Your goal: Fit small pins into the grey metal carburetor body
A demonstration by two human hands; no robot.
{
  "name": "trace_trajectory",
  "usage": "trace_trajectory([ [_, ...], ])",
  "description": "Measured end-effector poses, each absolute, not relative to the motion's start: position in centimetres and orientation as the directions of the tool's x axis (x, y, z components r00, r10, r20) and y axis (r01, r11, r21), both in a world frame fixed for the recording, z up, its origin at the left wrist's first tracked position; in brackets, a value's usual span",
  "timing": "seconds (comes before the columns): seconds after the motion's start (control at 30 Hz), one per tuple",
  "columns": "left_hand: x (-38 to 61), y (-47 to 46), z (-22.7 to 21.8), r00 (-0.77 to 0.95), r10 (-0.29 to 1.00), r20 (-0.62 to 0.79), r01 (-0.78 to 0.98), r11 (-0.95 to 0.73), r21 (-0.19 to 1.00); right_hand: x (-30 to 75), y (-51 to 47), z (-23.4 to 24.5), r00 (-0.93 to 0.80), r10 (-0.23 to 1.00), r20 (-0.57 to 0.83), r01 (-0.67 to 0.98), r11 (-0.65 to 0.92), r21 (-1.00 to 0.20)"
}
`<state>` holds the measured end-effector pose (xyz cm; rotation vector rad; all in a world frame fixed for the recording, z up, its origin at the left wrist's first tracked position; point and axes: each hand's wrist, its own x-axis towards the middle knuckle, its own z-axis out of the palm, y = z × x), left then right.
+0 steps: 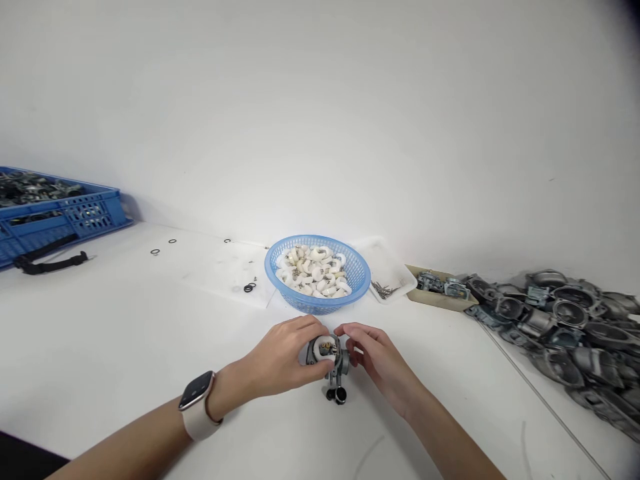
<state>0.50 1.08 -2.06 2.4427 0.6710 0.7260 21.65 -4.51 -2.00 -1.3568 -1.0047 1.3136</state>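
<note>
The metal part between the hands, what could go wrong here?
The metal part might tip if the left hand, which grips it, slips. The white piece on top has no cover, so a bump might shift it. The blue basket, full of white pieces, stands close by; a knock could spill some.

Small-parts workshop, by the look. Heaped metal castings (537, 323) at right; blue crate (50, 227) of metal parts (35, 190) left; basket (317, 308) between.
</note>
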Motion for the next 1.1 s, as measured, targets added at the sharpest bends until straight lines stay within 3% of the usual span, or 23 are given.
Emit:
trace_trajectory([
  [0.7,0.5,1.1,-2.1,0.730,0.578,0.365,0.315,-0.758,0.571,21.0,-5.0,-1.1,0.153,0.987,-0.050,0.118,-0.068,-0.991],
  [1.1,0.5,1.0,-2.4,0.723,0.580,0.374,0.320,-0.762,0.563,21.1,-5.1,-1.0,0.087,0.996,-0.015,0.102,-0.024,-0.995],
])
